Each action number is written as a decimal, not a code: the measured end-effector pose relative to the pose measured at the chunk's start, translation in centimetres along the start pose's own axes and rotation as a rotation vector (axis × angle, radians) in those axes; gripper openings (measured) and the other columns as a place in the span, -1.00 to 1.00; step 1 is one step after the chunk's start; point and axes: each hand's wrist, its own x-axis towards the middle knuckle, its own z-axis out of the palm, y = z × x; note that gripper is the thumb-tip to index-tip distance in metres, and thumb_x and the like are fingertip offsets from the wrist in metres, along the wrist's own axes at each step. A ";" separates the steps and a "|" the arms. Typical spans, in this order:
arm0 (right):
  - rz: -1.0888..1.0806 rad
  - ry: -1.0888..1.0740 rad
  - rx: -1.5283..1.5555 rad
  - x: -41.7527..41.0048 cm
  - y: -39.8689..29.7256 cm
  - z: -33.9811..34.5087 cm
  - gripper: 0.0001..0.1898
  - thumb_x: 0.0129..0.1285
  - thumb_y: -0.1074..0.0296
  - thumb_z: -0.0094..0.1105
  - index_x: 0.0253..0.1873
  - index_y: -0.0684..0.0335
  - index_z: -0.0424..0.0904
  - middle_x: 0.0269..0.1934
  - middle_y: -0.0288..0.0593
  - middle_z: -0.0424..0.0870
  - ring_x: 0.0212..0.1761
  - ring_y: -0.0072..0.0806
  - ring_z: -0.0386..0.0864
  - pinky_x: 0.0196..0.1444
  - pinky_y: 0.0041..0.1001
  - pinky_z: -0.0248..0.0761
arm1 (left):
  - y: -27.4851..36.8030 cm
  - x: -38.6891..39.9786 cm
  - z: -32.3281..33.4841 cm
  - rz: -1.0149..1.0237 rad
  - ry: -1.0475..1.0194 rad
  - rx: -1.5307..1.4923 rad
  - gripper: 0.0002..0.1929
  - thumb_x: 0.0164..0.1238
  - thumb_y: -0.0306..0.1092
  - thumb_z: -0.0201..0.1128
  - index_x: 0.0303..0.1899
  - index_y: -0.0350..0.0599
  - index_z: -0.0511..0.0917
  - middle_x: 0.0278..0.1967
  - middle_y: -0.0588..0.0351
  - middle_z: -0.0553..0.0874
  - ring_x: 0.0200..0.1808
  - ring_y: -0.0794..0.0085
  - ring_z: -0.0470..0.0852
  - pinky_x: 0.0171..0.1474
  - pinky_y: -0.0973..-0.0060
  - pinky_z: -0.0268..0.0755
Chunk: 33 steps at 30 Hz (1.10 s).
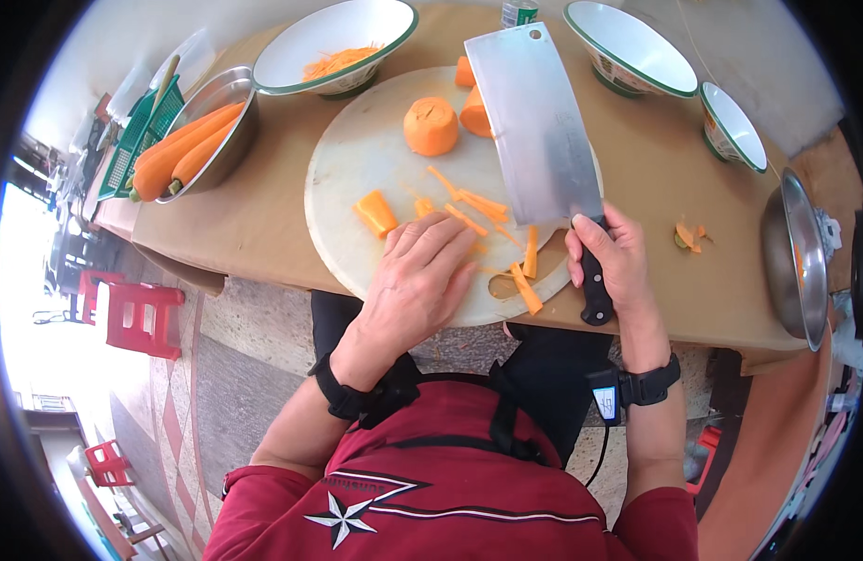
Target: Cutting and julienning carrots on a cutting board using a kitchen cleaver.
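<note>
My right hand [610, 252] is closed around the black handle of a cleaver [544, 126], whose broad steel blade is raised over the right part of a round white cutting board [347, 161]. Bent fingers of my left hand [424, 273] rest on the board's near part, among carrot strips [480, 203]; whether anything lies under them is hidden. A carrot chunk [375, 214] lies just left of those fingertips. Farther back stands a thick carrot piece [431, 126], with another [476, 112] partly behind the blade. More strips [526, 287] lie by the board's handle hole.
Whole carrots [186, 154] fill a steel bowl [246, 133] beside a green basket [140, 133]. A white bowl [284, 56] holds shredded carrot. Two white bowls [631, 42] stand back right. Carrot scraps [691, 237] and a steel basin [789, 259] are at the right.
</note>
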 end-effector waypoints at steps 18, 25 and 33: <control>0.009 -0.029 0.022 0.0 -0.2 0.0 -0.80 0.48 0.29 0.24 -0.20 0.30 0.56 -0.50 -0.35 0.56 -0.62 -0.66 0.50 -0.53 -0.62 0.35 | 2.4 3.2 0.1 0.268 -0.264 -0.009 -0.74 0.07 -0.47 0.39 -0.14 -0.12 0.69 -0.06 0.12 0.69 0.10 0.21 0.64 0.13 0.26 0.43; 0.000 -0.044 0.006 0.0 -0.1 -0.2 -0.78 0.48 0.26 0.25 -0.22 0.28 0.56 -0.52 -0.35 0.56 -0.61 -0.67 0.51 -0.53 -0.63 0.35 | 2.4 3.5 0.3 0.207 -0.204 0.032 -0.68 0.04 -0.50 0.35 -0.09 -0.10 0.67 -0.25 0.16 0.66 -0.09 0.26 0.66 0.03 0.31 0.43; -0.015 -0.032 -0.003 -0.1 -0.1 0.0 -0.77 0.48 0.28 0.25 -0.26 0.28 0.53 -0.53 -0.34 0.56 -0.61 -0.66 0.51 -0.54 -0.62 0.34 | 3.7 4.5 1.3 0.233 -0.259 0.174 -0.67 0.07 -0.47 0.32 -0.05 -0.13 0.60 -0.29 0.12 0.54 -0.13 0.23 0.61 0.08 0.28 0.41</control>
